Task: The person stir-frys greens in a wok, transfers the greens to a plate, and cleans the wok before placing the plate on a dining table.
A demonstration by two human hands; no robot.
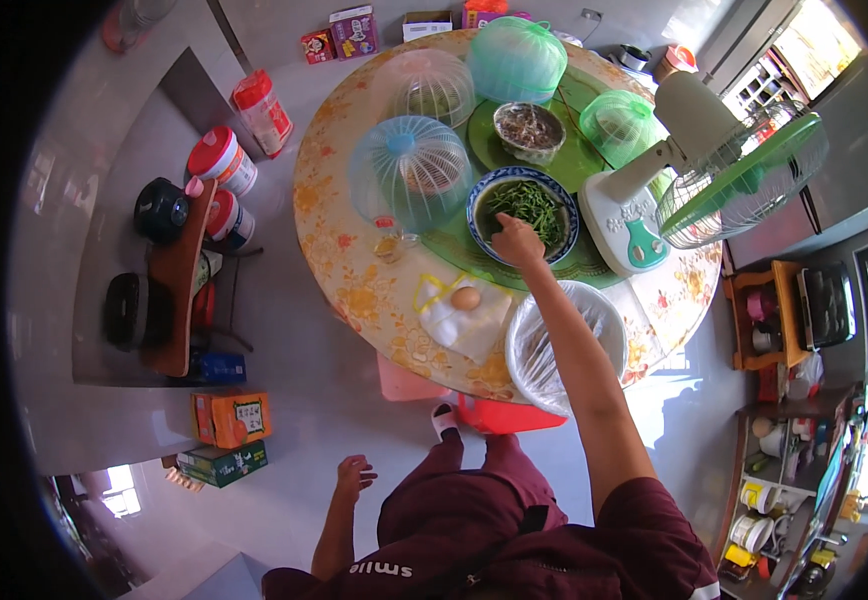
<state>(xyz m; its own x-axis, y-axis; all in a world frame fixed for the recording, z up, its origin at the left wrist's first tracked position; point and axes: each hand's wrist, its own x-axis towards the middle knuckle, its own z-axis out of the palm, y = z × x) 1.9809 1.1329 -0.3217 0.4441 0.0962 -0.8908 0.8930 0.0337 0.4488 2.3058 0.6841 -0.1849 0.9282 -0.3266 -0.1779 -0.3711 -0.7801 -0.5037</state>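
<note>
My right hand [518,240] reaches over the near side of a blue-rimmed bowl [570,214]. Its fingertips are inside the rim, beside cut green vegetables [530,211]; whether they pinch anything is hidden. Under my right forearm is a large bowl lined with clear plastic [535,352], at the table's near edge. To its left, a brown egg [465,298] rests on a white cloth with yellow edging [453,328]. Down by my left side hangs my left hand [355,476], its fingers apart and nothing in them, away from the table.
A round table with a floral cover [363,289] carries a blue mesh food cover [408,169], a green one [518,60], a covered bowl [529,133] and a small jar [387,246]. An electric fan [625,225] stands close right of the vegetables. A red stool [513,415] sits below.
</note>
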